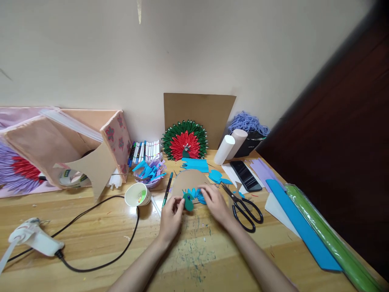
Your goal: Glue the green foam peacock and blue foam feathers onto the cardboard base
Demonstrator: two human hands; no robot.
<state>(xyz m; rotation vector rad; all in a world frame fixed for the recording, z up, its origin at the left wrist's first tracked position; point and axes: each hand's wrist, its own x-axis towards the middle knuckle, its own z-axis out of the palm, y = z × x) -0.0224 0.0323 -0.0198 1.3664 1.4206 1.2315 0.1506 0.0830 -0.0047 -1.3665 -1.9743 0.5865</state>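
My left hand (171, 214) pinches a green cutout (188, 202) with a rounded body and a small dark blue dot, like a bird's head. Under and beside it, a row of pleated blue paper petals (196, 195) lies along the lower edge of a rounded cardboard piece (190, 178). The fingers of my right hand (215, 202) are bent together over the petals' right end; their tips are partly hidden. Black-handled scissors (243, 209) lie just right of that hand. A dark marker (167, 189) rests left of the cardboard.
At the back stands a green-and-red fan-shaped peacock (185, 140) before a brown board (199, 107). Blue paper scraps (215, 176), a phone (246, 176) and paper rolls (225, 150) sit to the right. Leftward are a paper cup (137, 194) and a corded glue gun (38, 239).
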